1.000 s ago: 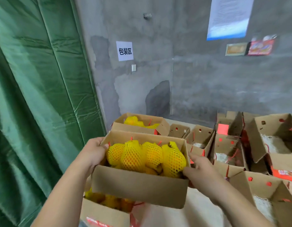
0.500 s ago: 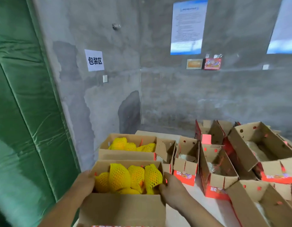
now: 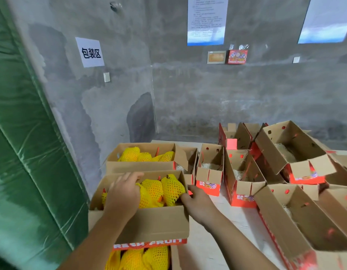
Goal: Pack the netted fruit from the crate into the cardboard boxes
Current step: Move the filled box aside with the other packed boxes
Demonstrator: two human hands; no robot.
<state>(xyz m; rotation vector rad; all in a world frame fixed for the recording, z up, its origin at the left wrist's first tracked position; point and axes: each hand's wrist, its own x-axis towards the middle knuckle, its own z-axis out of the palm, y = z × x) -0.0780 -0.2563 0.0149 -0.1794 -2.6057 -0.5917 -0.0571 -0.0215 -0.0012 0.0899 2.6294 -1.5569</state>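
Note:
A cardboard box [image 3: 155, 223] with a red "FRESH FRUIT" strip stands stacked on another fruit-filled box [image 3: 175, 258] at the table's left edge. It holds yellow netted fruit [image 3: 169, 188]. My left hand [image 3: 124, 193] lies flat on the fruit at the box's left, fingers spread toward the back rim. My right hand [image 3: 196, 201] is at the box's right end, thumb outside and fingers tucked inside against the fruit, pinching the wall. Behind stands a second filled box [image 3: 143, 165] of netted fruit [image 3: 129, 154]. No crate is in view.
Several open cardboard boxes [image 3: 209, 172] with straw padding crowd the white table [image 3: 238, 217] to the right, some tipped or leaning, such as a large one [image 3: 293, 151]. A green padded curtain [image 3: 28, 152] hangs close on the left. A concrete wall [image 3: 188, 94] lies behind.
The box I carried in both hands has come down onto the stack. My left hand left the box's side and moved onto the fruit; the right hand stays at the right end.

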